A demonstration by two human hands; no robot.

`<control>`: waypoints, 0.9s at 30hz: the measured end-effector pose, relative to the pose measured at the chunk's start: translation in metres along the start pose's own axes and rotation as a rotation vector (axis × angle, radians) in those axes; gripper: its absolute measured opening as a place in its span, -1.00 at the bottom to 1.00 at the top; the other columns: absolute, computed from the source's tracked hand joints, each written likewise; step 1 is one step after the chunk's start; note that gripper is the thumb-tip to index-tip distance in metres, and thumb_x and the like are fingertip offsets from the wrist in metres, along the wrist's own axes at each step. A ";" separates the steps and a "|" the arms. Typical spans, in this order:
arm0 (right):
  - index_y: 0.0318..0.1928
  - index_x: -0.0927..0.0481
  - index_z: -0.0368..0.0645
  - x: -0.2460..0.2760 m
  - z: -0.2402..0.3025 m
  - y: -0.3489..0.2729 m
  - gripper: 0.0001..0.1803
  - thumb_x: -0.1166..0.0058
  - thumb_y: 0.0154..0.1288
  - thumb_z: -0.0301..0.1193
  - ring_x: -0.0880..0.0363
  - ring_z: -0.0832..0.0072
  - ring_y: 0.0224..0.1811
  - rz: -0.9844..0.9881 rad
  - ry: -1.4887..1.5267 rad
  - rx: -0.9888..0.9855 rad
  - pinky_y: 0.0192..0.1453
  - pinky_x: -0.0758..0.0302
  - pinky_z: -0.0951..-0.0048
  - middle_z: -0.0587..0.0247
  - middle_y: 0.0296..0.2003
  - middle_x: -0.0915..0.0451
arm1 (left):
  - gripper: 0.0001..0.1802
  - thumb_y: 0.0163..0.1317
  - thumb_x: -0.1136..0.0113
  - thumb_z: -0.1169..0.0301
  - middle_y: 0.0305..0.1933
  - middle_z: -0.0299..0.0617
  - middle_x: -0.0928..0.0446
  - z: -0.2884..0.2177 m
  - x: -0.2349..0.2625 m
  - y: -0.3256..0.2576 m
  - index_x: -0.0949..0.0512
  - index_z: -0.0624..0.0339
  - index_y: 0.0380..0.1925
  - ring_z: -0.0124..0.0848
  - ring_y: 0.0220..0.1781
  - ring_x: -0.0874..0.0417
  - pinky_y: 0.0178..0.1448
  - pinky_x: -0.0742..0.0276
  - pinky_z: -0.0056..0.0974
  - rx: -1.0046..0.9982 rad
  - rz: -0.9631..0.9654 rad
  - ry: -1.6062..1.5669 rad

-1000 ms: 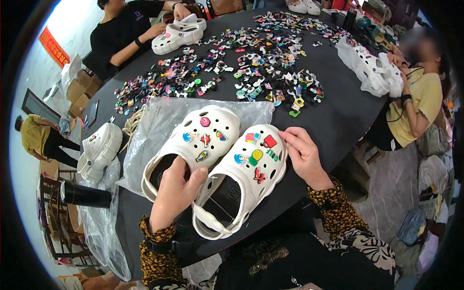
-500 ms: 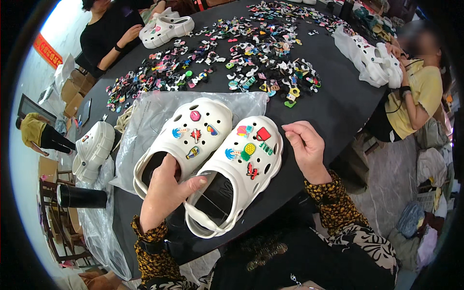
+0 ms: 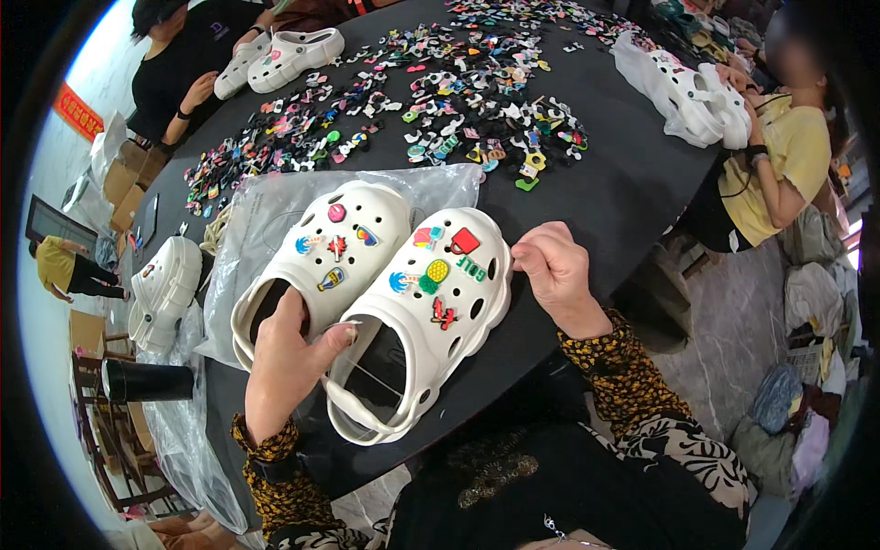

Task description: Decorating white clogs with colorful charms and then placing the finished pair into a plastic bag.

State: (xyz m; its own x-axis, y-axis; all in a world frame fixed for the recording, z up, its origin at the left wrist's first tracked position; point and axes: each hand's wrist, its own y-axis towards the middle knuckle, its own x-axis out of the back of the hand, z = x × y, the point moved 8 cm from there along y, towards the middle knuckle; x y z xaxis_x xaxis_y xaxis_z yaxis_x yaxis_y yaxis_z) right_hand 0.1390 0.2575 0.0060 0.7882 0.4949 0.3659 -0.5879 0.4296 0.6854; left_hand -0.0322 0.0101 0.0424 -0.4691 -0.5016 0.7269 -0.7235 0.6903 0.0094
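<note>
Before me a pair of white clogs lies side by side, toes pointing away. The left clog point(image 3: 316, 266) bears small charms: pink lips, a palm tree, a bottle and others. On the right clog point(image 3: 458, 325) are a pineapple, a red bag, green lettering and more. My left hand point(image 3: 286, 357) is closed on the clogs where they meet, fingers inside the left one's opening and thumb over the right one's edge. Close to the right clog's outer side, my right hand point(image 3: 559, 280) is curled in a pinch; whatever its fingertips hold, if anything, is hidden.
A clear plastic bag point(image 3: 243, 243) lies under the clogs on the dark table point(image 3: 632, 197). Heaps of loose charms point(image 3: 490, 133) spread beyond. At left stand another white clog point(image 3: 170, 284) and a black cylinder point(image 3: 147, 379). Co-workers handle white clogs point(image 3: 295, 60) across the table and at right point(image 3: 701, 105).
My right hand has come in against the right clog's side, its fingers curled tighter. My left hand keeps its hold. The whole view has shifted slightly. Across the table, a second clog now shows.
</note>
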 end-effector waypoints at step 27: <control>-0.31 -0.55 -0.17 -0.001 0.001 0.000 -0.90 -0.05 0.28 -0.41 -0.48 0.28 -0.38 0.041 0.016 -0.091 -0.20 -0.38 0.35 0.25 -0.44 -0.56 | -0.71 -0.07 -0.25 0.48 -0.50 0.02 -0.46 -0.018 0.002 -0.007 -0.40 0.41 -0.38 -0.18 -0.50 -0.47 -0.35 -0.38 -0.21 -0.064 -0.191 0.075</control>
State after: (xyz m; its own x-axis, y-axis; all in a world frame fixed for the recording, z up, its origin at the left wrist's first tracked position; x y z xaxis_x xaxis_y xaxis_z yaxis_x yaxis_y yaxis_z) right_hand 0.1381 0.2562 0.0059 0.7605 0.5252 0.3819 -0.6344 0.4755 0.6095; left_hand -0.0189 0.0136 0.0564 -0.2863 -0.5879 0.7566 -0.7608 0.6195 0.1935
